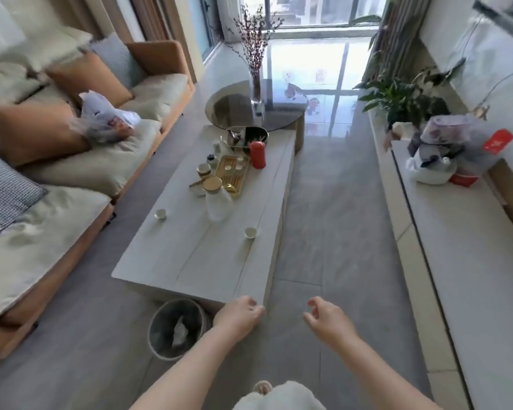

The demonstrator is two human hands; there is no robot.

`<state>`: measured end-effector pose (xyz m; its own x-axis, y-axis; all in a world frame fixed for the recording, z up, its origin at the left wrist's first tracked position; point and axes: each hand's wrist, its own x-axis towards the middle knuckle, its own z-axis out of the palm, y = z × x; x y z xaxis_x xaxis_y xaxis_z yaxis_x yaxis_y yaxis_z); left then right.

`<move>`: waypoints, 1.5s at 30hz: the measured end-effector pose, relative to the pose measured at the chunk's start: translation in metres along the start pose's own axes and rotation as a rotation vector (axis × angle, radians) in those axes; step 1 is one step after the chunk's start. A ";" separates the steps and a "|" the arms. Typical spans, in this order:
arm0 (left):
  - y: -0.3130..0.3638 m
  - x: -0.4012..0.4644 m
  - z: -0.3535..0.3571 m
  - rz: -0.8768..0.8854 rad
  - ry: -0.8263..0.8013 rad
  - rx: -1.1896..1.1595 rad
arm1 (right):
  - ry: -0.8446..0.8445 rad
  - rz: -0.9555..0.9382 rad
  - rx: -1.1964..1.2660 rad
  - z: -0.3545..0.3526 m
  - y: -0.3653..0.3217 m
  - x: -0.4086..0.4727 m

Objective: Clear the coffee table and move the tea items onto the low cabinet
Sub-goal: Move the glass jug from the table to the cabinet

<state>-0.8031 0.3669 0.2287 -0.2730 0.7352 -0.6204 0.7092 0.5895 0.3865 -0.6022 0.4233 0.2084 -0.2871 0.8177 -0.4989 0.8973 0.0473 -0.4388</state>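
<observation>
Head view of a living room. A long rectangular coffee table [219, 255] with a pale, matte, stone-like top runs away from the viewer. Both bare hands hover in front of its near end, holding nothing: the left hand [237, 316] just off the near right corner, fingers loosely curled; the right hand [323, 318] over the grey tiled floor, fingers likewise relaxed and slightly bent.

Tea items sit on the far half of the table. A slatted bamboo tea tray [231, 173], golden and rectangular, carries several small cups. At its near end stands a clear glass carafe [216, 202] with a round gold-coloured lid. A red cylindrical canister [257, 154] stands upright near the right edge, just beside the tray. Behind it, at the far end, an oval dish [248, 139] holds dark utensils that are too small to identify. A lidded pale cup [203, 170] sits left of the tray. Two small white round teacups stand apart: one [160, 214] near the left edge, one [250, 232] near the right edge.

The low cabinet [468, 261], long and pale-topped, lines the right wall; bags and packages [447, 149] cluster at its far end. A round waste bin [175, 328] stands at the table's near end. A cushioned sofa [57, 173] lies left.
</observation>
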 end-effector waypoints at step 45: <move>-0.032 0.463 -0.185 -0.386 0.373 -0.627 | -0.226 -0.325 -0.219 -0.031 -0.228 0.560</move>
<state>-1.0724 0.7507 0.0557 -0.6993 0.4406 -0.5629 0.0568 0.8192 0.5707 -0.9570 0.8879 0.0524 -0.6102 0.5955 -0.5225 0.7910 0.4213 -0.4437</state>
